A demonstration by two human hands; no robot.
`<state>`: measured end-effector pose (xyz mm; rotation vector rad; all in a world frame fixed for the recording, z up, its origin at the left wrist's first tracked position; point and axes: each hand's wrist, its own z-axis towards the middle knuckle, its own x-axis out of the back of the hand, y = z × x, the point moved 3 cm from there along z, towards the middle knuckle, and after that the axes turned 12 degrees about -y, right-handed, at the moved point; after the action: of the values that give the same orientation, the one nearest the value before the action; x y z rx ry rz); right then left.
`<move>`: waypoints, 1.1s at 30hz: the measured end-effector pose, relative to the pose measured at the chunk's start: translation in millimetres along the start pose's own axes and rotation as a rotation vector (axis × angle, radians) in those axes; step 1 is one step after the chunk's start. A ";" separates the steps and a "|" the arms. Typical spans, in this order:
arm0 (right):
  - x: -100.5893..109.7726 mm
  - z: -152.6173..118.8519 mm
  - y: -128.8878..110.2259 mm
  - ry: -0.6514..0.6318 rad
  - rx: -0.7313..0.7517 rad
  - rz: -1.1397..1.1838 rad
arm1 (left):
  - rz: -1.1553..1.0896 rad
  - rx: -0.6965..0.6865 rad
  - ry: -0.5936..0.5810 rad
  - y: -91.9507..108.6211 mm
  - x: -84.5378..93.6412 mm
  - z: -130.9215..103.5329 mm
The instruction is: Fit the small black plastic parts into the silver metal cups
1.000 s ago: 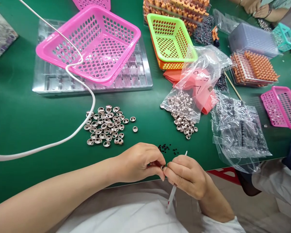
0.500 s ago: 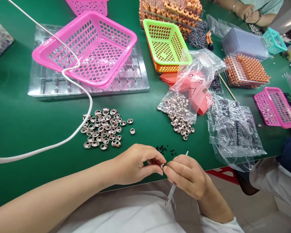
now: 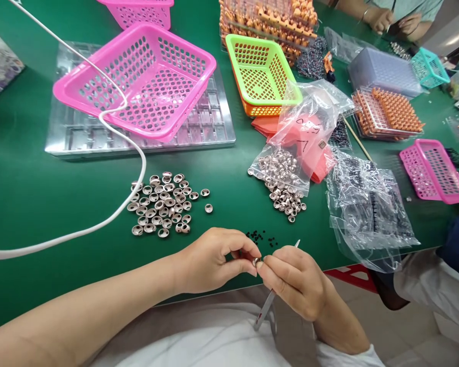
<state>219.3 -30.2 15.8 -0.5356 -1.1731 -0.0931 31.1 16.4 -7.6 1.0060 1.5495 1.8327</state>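
Note:
Between thumb and fingers, my left hand (image 3: pixel 224 260) pinches a small silver metal cup (image 3: pixel 256 261) near the table's front edge. My right hand (image 3: pixel 296 280) touches the cup's right side with its fingertips and also holds white-grey tweezers (image 3: pixel 265 309), which slant down toward my lap. Just beyond the hands lie tiny black pieces (image 3: pixel 255 236). A group of silver cups (image 3: pixel 162 204) is spread on the green table to the left. More small silver parts (image 3: pixel 286 196) spill out of a clear bag (image 3: pixel 308 120) further back.
A pink basket (image 3: pixel 153 81) sits on a clear compartment tray (image 3: pixel 214 109), with a white cable (image 3: pixel 128 135) across it. A green basket (image 3: pixel 263 71), plastic bags (image 3: pixel 367 204) and a small pink basket (image 3: pixel 434 171) stand further right. Another person's hands (image 3: pixel 393 21) are at the far side.
The tweezers have tilted slightly, their lower end shifting left. Both my hands keep their hold on the cup. At the far side, the other person's hands have moved apart.

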 end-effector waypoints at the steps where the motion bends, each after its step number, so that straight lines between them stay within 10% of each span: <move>1: 0.2 0.1 -0.4 -0.006 0.001 -0.005 | -0.001 0.003 0.001 0.3 -0.1 0.0; 33: -2.0 2.5 1.9 -0.031 0.009 -0.008 | -0.105 0.167 -0.077 5.3 2.5 -1.2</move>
<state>217.0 -27.9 14.0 -0.5262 -1.2055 -0.0870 29.0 16.6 -2.0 1.0362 1.6966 1.5965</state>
